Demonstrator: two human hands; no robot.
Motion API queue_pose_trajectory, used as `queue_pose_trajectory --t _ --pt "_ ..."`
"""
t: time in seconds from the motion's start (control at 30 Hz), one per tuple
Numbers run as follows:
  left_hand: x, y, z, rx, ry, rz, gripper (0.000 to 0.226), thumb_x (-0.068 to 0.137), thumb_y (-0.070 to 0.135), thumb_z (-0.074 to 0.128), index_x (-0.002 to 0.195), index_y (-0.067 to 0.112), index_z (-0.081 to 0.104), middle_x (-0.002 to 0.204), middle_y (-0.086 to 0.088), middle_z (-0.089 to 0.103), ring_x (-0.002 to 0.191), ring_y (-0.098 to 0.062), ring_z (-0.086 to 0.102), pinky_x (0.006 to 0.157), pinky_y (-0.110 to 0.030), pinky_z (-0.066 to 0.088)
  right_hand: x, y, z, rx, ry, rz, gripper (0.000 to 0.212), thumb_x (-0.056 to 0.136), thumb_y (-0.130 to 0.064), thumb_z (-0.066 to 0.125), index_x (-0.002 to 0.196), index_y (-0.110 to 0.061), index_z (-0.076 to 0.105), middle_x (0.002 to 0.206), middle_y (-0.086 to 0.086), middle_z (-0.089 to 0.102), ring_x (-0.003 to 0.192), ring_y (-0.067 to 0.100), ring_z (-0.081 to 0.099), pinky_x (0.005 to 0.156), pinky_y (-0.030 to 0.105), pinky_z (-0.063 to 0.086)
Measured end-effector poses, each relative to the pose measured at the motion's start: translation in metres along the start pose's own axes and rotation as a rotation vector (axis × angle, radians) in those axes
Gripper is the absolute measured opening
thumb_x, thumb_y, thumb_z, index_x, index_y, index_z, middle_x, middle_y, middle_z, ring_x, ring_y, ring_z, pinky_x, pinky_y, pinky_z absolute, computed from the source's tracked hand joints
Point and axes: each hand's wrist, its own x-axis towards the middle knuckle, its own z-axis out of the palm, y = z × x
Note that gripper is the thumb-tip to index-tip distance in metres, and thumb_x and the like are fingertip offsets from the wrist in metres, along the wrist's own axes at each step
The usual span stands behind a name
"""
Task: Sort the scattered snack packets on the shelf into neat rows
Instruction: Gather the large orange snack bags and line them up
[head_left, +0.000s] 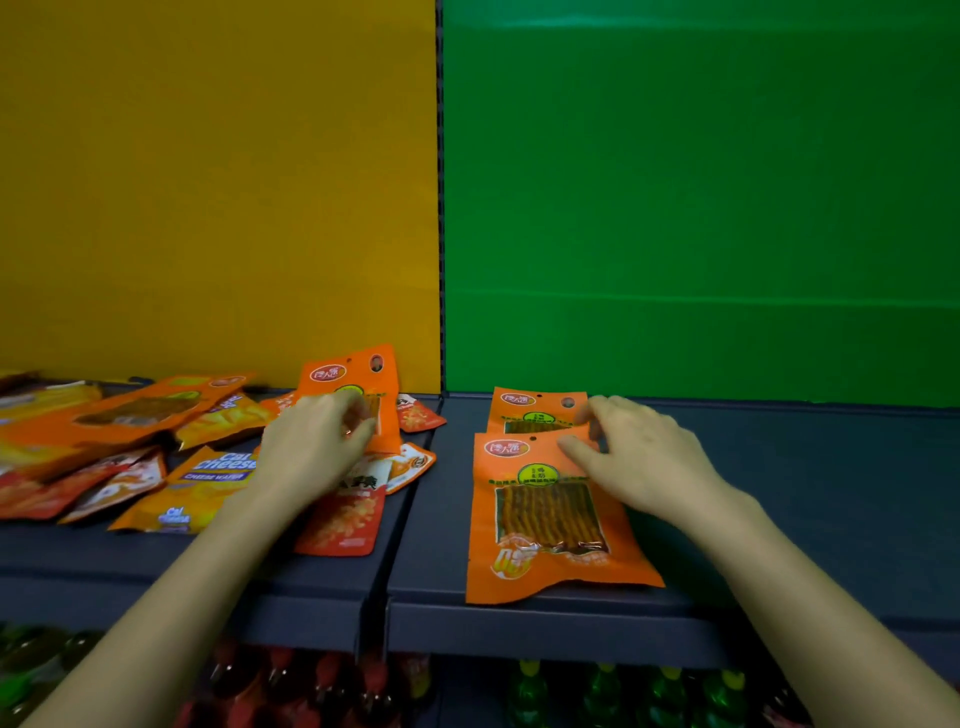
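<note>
**On the shelf's left half a loose heap, on its right a row begun**

Head view: near the back edge of the shelf (779, 493), the left hand (311, 441) curls its fingers round a tall orange packet (358, 371), which is tipped up above the heap. The right hand (641, 457) lies on the top right corner of the front orange packet (545, 519). That packet overlaps the rear orange packet (535, 410) and reaches the shelf's front edge. Whether the right hand pinches or only presses is too blurred to tell.

These flat foil pouches look light, limp and slick, and are likely to slide over one another. A pinch at the sealed top strip seems the safest hold.

Around the left hand, a cheese wafer packet (208, 483) and a red packet (343, 519) overlap and could shift during a lift. Bottles (597, 696) stand below the shelf.
</note>
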Motion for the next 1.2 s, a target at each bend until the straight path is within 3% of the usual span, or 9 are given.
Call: queue_pose_trajectory --t 0.23,0.43,0.6,0.8,0.9,0.97,1.0,1.1,1.2 --pt "0.005 -0.066 -0.018 0.012 0.029 -0.016 0.016 0.087 0.032 0.056 0.093 0.02 0.065 0.096 -0.005 0.07 0.093 -0.03 0.062 0.069 -0.036 0.047 0.042 -0.05 0.002 0.013 -0.031 -0.033 0.034 0.088 -0.045 0.048 0.114 -0.025 0.059 0.12 0.0 0.063 0.111 0.026 0.057 0.092 0.04 0.048" --pt "0.02 -0.127 -0.033 0.073 -0.013 0.008 0.019 0.088 0.035 0.054 0.096 0.022 0.064 0.098 -0.005 0.07 0.098 -0.032 0.061 0.068 -0.035 0.043 0.075 -0.121 0.019 -0.003 -0.086 0.001 0.04 0.089 -0.044 0.048 0.12 -0.02 0.058 0.123 0.007 0.06 0.113 0.031 0.055 0.092 0.04 0.047" --pt "0.029 -0.175 -0.043 0.106 -0.007 0.0 0.025 0.089 0.034 0.054 0.104 0.016 0.063 0.11 -0.01 0.067 0.107 -0.032 0.058 0.077 -0.037 0.044 0.103 -0.168 0.061 0.089 -0.165 0.099 0.054 0.087 -0.054 0.048 0.11 -0.007 0.059 0.118 0.016 0.06 0.107 0.034 0.056 0.082 0.038 0.045" --pt "0.036 -0.228 -0.057 0.117 -0.022 -0.069 0.032 0.087 0.037 0.056 0.106 0.012 0.062 0.113 -0.012 0.064 0.109 -0.031 0.056 0.081 -0.039 0.044 0.121 -0.198 0.1 0.226 -0.214 0.275 0.058 0.076 -0.067 0.055 0.067 -0.011 0.043 0.1 0.016 0.059 0.091 0.029 0.057 0.062 0.032 0.038" --pt "0.039 -0.249 -0.068 0.146 -0.021 -0.104 0.033 0.088 0.037 0.055 0.108 0.012 0.061 0.114 -0.012 0.064 0.109 -0.031 0.056 0.081 -0.038 0.045 0.127 -0.205 0.11 0.292 -0.221 0.372 0.071 0.066 -0.069 0.064 0.101 -0.008 0.054 0.117 0.014 0.06 0.107 0.03 0.058 0.081 0.035 0.046" --pt "0.043 -0.262 -0.073 0.172 -0.05 -0.137 0.037 0.088 0.041 0.055 0.108 0.011 0.061 0.113 -0.013 0.064 0.108 -0.032 0.056 0.079 -0.038 0.045 0.129 -0.208 0.112 0.31 -0.228 0.438 0.087 0.065 -0.066 0.068 0.123 -0.006 0.043 0.128 0.013 0.055 0.119 0.03 0.053 0.097 0.039 0.042" --pt "0.045 -0.266 -0.076 0.187 -0.076 -0.164 0.042 0.087 0.046 0.054 0.108 0.01 0.061 0.113 -0.014 0.064 0.107 -0.032 0.057 0.077 -0.037 0.045 0.132 -0.207 0.114 0.343 -0.23 0.464 0.084 0.065 -0.063 0.07 0.12 -0.006 0.043 0.125 0.013 0.056 0.119 0.03 0.052 0.1 0.04 0.04" --pt "0.053 -0.274 -0.078 0.203 -0.188 -0.289 0.061 0.081 0.064 0.049 0.103 0.008 0.059 0.108 -0.016 0.063 0.101 -0.034 0.057 0.073 -0.036 0.042 0.14 -0.201 0.119 0.459 -0.26 0.471 0.053 0.06 -0.055 0.078 0.083 -0.014 0.053 0.109 0.008 0.064 0.108 0.03 0.058 0.102 0.043 0.039" --pt "0.065 -0.28 -0.074 0.155 -0.359 -0.391 0.075 0.069 0.077 0.047 0.092 0.006 0.058 0.102 -0.016 0.06 0.089 -0.032 0.054 0.076 -0.036 0.042 0.145 -0.2 0.122 0.572 -0.29 0.452 0.042 0.061 -0.044 0.082 0.087 -0.017 0.063 0.108 0.01 0.068 0.098 0.027 0.063 0.093 0.035 0.047"
